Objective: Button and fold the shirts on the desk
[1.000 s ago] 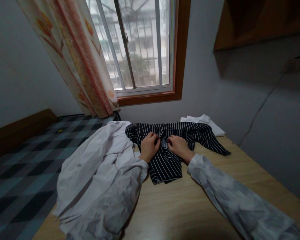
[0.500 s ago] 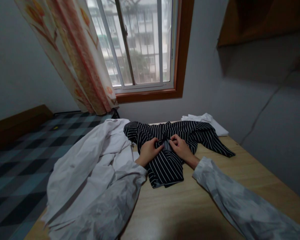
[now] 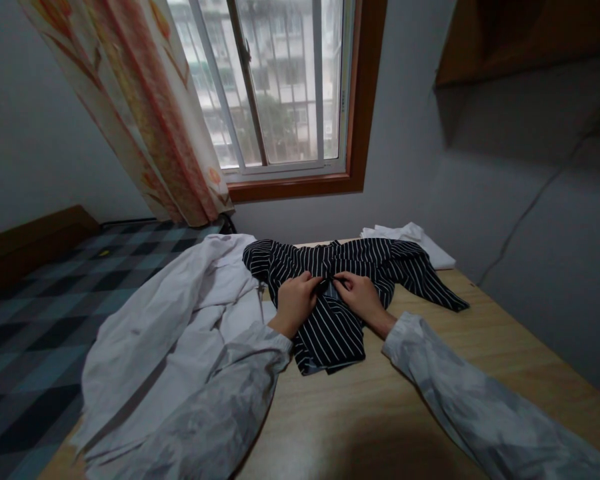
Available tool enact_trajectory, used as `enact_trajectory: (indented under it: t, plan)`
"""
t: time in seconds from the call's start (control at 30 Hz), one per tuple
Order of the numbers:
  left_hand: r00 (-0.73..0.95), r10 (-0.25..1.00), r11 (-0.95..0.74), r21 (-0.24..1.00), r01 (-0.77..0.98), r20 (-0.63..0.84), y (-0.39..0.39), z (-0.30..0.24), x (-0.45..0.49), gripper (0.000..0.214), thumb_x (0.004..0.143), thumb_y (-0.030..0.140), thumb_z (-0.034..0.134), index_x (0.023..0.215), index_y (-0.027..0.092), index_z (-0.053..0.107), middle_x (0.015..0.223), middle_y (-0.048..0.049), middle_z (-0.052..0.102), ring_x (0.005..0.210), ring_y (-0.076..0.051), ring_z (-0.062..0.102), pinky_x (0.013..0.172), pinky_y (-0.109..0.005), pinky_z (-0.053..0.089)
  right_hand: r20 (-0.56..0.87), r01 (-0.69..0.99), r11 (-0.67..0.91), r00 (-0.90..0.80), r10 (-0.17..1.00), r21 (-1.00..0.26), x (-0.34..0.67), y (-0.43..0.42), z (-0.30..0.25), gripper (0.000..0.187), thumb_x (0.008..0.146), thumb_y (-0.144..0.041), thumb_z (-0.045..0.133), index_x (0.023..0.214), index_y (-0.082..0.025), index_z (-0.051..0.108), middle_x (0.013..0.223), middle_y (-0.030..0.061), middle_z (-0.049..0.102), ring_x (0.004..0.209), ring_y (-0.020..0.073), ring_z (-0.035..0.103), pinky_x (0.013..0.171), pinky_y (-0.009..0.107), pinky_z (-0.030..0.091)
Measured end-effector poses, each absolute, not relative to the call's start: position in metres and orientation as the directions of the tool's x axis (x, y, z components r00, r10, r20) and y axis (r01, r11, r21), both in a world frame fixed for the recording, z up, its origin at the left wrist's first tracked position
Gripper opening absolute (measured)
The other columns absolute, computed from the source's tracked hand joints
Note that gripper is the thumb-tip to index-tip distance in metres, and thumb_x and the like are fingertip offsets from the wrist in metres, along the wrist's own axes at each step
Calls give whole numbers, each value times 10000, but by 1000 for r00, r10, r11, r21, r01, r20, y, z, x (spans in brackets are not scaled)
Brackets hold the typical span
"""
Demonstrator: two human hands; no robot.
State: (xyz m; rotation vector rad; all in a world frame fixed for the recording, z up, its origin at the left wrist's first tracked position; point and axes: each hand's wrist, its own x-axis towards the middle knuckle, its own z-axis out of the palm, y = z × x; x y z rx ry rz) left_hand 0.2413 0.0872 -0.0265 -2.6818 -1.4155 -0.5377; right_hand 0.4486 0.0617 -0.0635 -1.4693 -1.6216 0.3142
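Observation:
A black shirt with white stripes (image 3: 337,333) lies spread on the wooden table (image 3: 310,420), its sleeves out to both sides and its lower part toward me. My left hand (image 3: 296,301) is closed on the cloth at the middle of the shirt front. Close by on the right, my right hand (image 3: 363,297) pinches the facing edge of the same shirt. The fingertips of both hands nearly meet there, and a small dark gap in the cloth shows just below them. Whether a button is between the fingers is too small to tell.
A crumpled white garment (image 3: 180,320) covers the table's left side, partly under my left sleeve. Folded white cloth (image 3: 413,239) lies at the far right corner. Left of the table is a bed with a checked cover (image 3: 45,333). A window (image 3: 280,87) is ahead.
My hands have drawn slightly closer together on the shirt front, and the opening between them looks narrower. The shirt lies in nearly the same place; the view has shifted a little.

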Motion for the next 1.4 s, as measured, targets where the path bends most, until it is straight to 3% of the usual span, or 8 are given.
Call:
enact_trajectory:
  t: [0.2, 0.43, 0.53, 0.67, 0.9, 1.03, 1.13, 1.4]
  plan:
    - [610, 727, -650, 27, 760, 315, 85, -24, 243, 423, 994, 221, 572, 1377, 326, 718, 1160, -101, 702, 1008, -253, 672, 908, -382, 503, 429, 437, 344, 112, 896, -831, 447, 62, -63, 395, 937, -463, 626, 1121, -183, 834, 672, 25, 722, 568, 201, 617, 558, 304, 451]
    - [628, 710, -663, -2, 749, 318, 84, -26, 244, 406, 992, 219, 574, 1361, 302, 721, 1119, -108, 697, 985, -266, 680, 880, -394, 501, 485, 499, 378, 99, 869, -779, 444, 59, -61, 365, 964, -442, 611, 1132, -210, 838, 779, 57, 771, 620, 218, 646, 613, 328, 484]
    - [582, 742, -632, 55, 773, 334, 83, -27, 245, 403, 992, 235, 578, 1368, 305, 706, 1159, -99, 711, 970, -258, 702, 850, -375, 510, 480, 590, 347, 79, 874, -729, 443, 57, -59, 330, 971, -394, 599, 1134, -232, 836, 750, 42, 754, 632, 216, 647, 638, 322, 472]
    - [458, 808, -560, 241, 792, 371, 81, -26, 247, 302, 1041, 281, 524, 1296, 258, 685, 1185, -83, 757, 1021, -249, 737, 835, -340, 513, 470, 675, 338, 15, 883, -656, 442, 54, -57, 289, 966, -316, 608, 1138, -245, 828, 697, 11, 702, 613, 192, 607, 634, 304, 415]
    - [430, 830, -554, 428, 714, 356, 87, -26, 245, 219, 1038, 321, 557, 1206, 251, 677, 1042, -52, 791, 956, -247, 751, 836, -335, 531, 463, 602, 403, -61, 884, -689, 441, 55, -58, 278, 968, -269, 621, 1150, -202, 820, 584, -29, 595, 524, 149, 506, 567, 279, 326]
    - [437, 826, -564, 529, 634, 356, 94, -30, 243, 188, 926, 254, 685, 1113, 243, 694, 1027, -34, 777, 935, -239, 735, 859, -343, 541, 452, 568, 403, -60, 890, -718, 441, 56, -59, 260, 973, -282, 631, 1117, -198, 831, 593, -23, 627, 512, 139, 505, 554, 271, 324]
    - [468, 804, -593, 538, 599, 366, 99, -35, 242, 167, 893, 246, 726, 1058, 243, 698, 1030, -30, 772, 963, -241, 727, 862, -344, 537, 447, 557, 402, -59, 892, -727, 441, 56, -60, 255, 969, -291, 642, 1106, -199, 837, 607, -17, 653, 514, 140, 516, 560, 269, 337]
    - [486, 773, -633, 439, 637, 408, 97, -40, 241, 125, 964, 303, 687, 1072, 242, 673, 965, -33, 744, 907, -247, 710, 777, -329, 506, 442, 591, 401, -84, 893, -699, 441, 56, -59, 225, 971, -303, 661, 1102, -221, 824, 581, -40, 599, 515, 139, 498, 571, 270, 349]
